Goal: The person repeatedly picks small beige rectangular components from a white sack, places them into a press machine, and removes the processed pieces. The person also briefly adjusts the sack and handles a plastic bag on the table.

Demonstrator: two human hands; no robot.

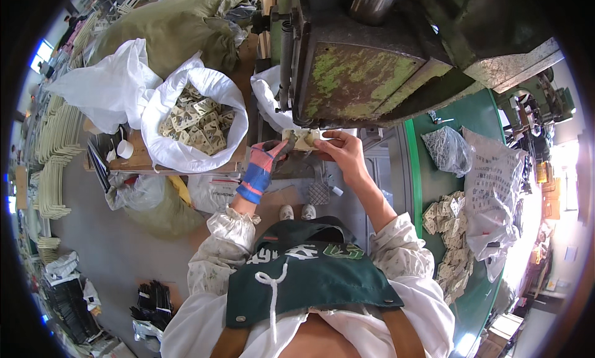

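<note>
My left hand (pixel 265 161), in a blue, red and grey work glove, grips the left end of a small cream plate (pixel 303 135). The bare right hand (pixel 346 155) pinches the same plate at its right side between thumb and fingers. This plate is just below the front of a worn green machine head (pixel 365 73); its finer details are too small to make out. To the left of the gloved hand stands a white sack (pixel 162 153), its mouth open on a heap of similar cream pieces (pixel 199 124).
More cream pieces (pixel 451 234) lie piled on a green table (pixel 412 153) to the right. Beside them are a clear bag of small metal parts (pixel 447 148) and a printed sack (pixel 493 184). A coil spring (pixel 286 57) hangs along the machine's left side.
</note>
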